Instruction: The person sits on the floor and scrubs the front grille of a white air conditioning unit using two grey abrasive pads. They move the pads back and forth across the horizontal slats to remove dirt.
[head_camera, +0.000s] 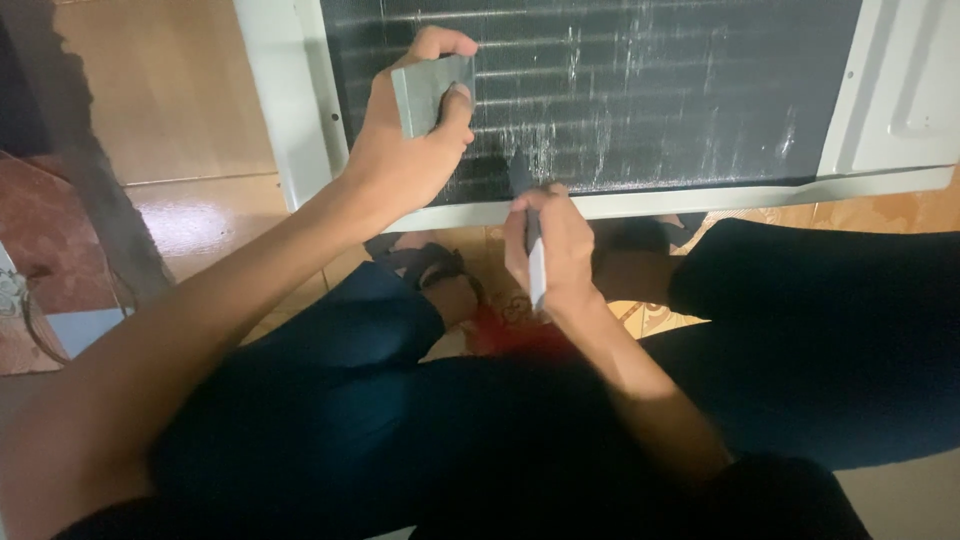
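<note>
Tan tiled floor; black trousers; dark sandal.

dim, warm indoor light | deep shadow at left and bottom | slightly soft focus

A dark finned metal coil panel in a pale metal frame fills the top. Against its left part, the left hand grips a flat grey rectangular block. At the panel's lower edge, the right hand holds a slim grey-handled tool, tip touching the fins.
</note>
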